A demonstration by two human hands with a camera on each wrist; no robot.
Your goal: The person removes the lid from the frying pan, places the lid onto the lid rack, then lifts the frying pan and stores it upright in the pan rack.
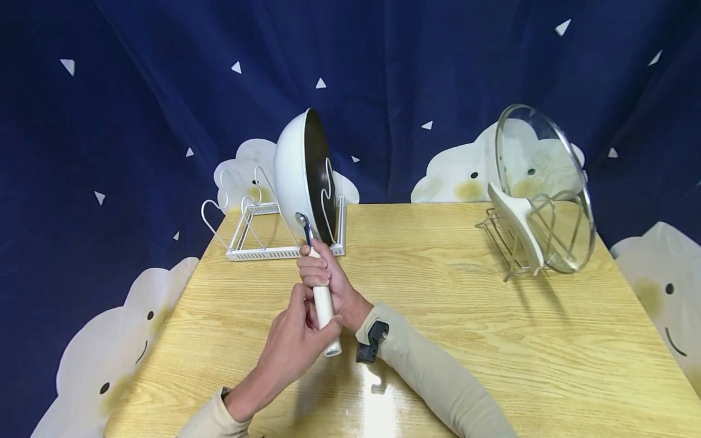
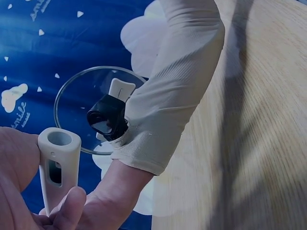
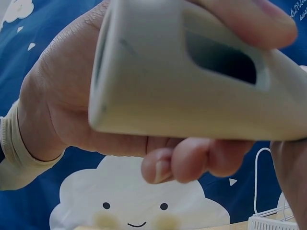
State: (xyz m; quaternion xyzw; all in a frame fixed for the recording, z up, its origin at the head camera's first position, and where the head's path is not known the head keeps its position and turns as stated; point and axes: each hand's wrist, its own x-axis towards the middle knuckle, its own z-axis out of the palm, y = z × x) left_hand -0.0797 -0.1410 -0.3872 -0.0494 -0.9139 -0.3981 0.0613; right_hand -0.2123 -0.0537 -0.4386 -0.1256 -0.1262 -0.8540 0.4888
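A deep white wok with a dark inside stands on its edge in a white wire rack, its handle toward me. My right hand grips the white handle close to its metal neck. Lower down, my left hand holds the handle near its end, thumb on one side and fingers on the other. The left wrist view shows the handle end with a round hole and a slot. In the right wrist view the handle crosses in front of the left hand's fingers.
At the back right of the wooden table, a glass lid with a white handle stands tilted in a metal wire rack. A dark blue curtain with white clouds hangs behind the table.
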